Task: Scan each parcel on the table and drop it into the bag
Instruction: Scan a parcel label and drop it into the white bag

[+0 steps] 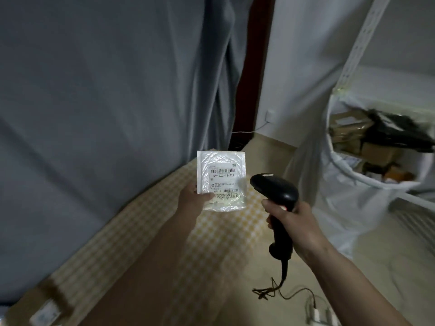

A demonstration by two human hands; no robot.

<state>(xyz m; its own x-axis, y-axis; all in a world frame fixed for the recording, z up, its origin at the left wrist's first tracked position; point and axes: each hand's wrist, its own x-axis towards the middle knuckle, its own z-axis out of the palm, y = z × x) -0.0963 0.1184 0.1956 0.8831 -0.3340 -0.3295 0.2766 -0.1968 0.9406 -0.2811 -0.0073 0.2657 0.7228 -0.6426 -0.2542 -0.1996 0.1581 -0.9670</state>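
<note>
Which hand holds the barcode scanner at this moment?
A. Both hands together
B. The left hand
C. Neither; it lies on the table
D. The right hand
D: the right hand grips the black scanner by its handle, while the left hand holds the white labelled parcel up.

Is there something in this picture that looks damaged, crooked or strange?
Nothing serious. The left hand holds the small parcel upright, label toward the camera, and the right hand grips the scanner beside it. Only the scanner cable looks frayed and tangled near the floor.
</note>
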